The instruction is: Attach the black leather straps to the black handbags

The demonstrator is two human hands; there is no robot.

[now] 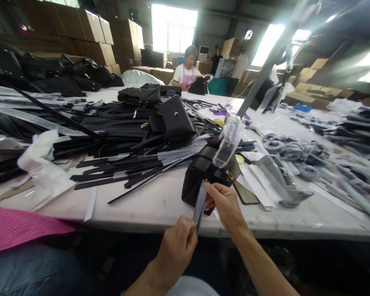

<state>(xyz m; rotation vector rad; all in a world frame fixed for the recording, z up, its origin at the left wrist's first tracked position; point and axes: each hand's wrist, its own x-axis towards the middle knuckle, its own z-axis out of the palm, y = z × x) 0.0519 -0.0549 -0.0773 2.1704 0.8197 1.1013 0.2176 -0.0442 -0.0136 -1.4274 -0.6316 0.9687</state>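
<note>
In front of me a black handbag (191,177) sits near the table's front edge, with gold-coloured hardware and clear plastic wrap (228,142) standing up from its top. A dark strap sleeved in clear plastic (199,205) runs between my hands, in front of the bag. My left hand (179,238) is closed in a fist around the strap's lower end. Higher up, my right hand (223,202) pinches its upper end close to the bag's front. Whether the strap is joined to the bag, I cannot tell.
Many black straps (111,123) lie heaped left of the bag, with another black bag (176,119) on them. Rolled grey straps (291,150), white paper (262,187) and a phone-like flat object (246,193) lie rightward. A metal post (262,70) rises behind. Across the table sits a person (188,74).
</note>
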